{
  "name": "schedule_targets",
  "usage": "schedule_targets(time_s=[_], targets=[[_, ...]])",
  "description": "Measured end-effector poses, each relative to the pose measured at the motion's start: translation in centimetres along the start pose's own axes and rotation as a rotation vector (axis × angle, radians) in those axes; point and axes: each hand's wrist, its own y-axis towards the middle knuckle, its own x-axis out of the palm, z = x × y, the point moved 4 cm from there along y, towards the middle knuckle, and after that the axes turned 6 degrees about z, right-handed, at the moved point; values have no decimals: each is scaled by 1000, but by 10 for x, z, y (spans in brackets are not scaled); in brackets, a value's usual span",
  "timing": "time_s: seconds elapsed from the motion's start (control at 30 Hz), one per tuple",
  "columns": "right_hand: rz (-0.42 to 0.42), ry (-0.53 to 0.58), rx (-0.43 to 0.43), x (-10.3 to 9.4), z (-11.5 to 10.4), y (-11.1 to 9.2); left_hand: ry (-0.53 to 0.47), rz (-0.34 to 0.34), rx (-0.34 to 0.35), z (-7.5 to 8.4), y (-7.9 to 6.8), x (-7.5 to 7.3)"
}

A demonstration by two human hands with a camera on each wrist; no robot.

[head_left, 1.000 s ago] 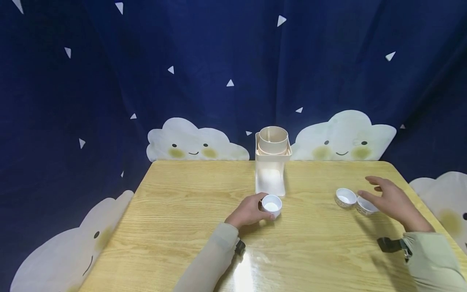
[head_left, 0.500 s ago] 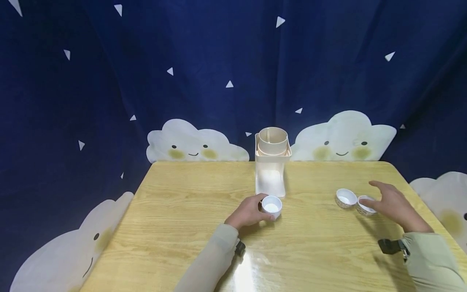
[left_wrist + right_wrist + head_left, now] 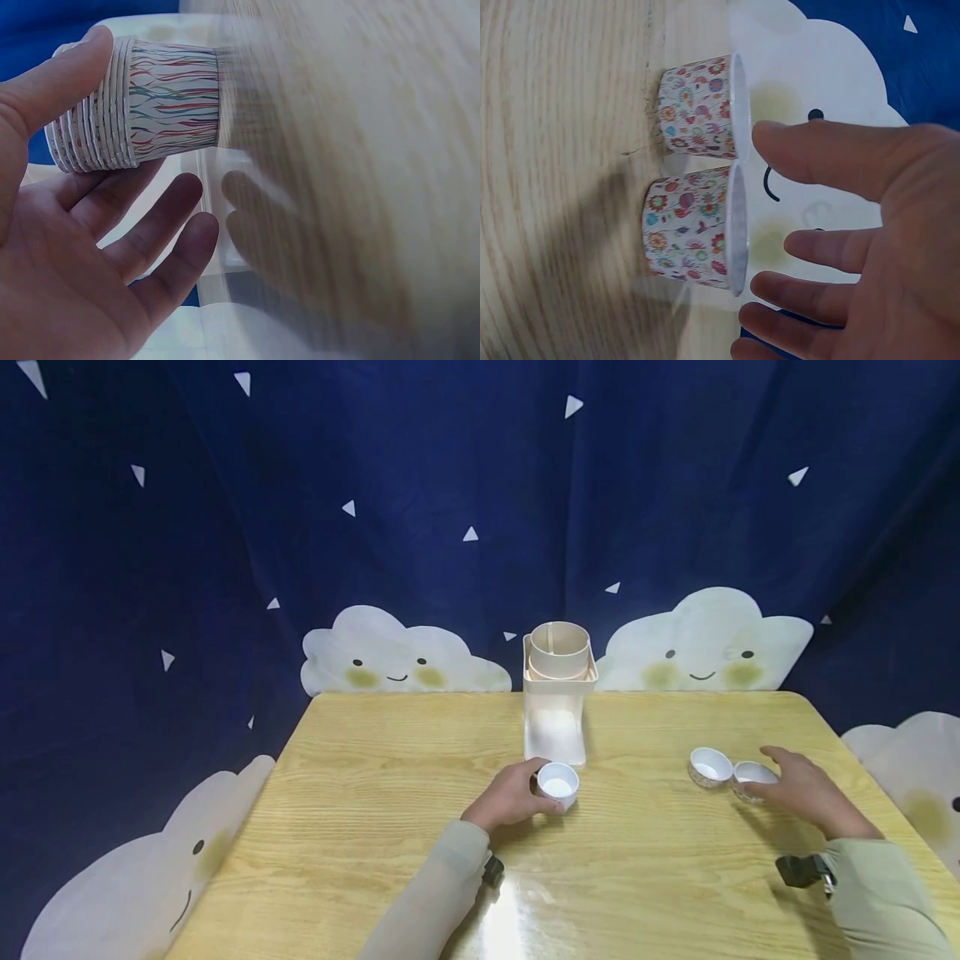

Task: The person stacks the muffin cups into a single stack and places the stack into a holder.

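Note:
My left hand [image 3: 508,795] grips a stack of nested paper cups [image 3: 176,97] by its rims, thumb on one side and fingers on the other. Wavy coloured lines mark the outermost cup; the stack [image 3: 558,787] stands upright on or close to the table. My right hand [image 3: 808,792], fingers spread, hovers at the right-hand floral paper cup [image 3: 688,229], thumb over its rim in the head view. In the right wrist view a gap shows between the fingers and that cup. Just left of it stands another floral paper cup [image 3: 697,109]; the two nearly touch.
Behind the left hand, a cream stand [image 3: 555,727] with a round cylinder [image 3: 558,652] on top stands near the back edge of the wooden table [image 3: 390,752]. A dark blue curtain [image 3: 405,460] with cloud faces hangs behind.
My right hand has come slightly lower and nearer around the right-hand floral cup, uncovering more of its rim. My left hand and its cup stack have stayed in place.

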Motion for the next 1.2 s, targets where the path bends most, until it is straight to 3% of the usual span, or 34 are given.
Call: schedule_targets(time_s=[0.53, 1.2], targets=[[50, -10, -12, 12, 9, 2, -7, -2, 0, -2, 0, 3], [92, -13, -8, 13, 12, 0, -22, 1, -1, 0, -1, 0]])
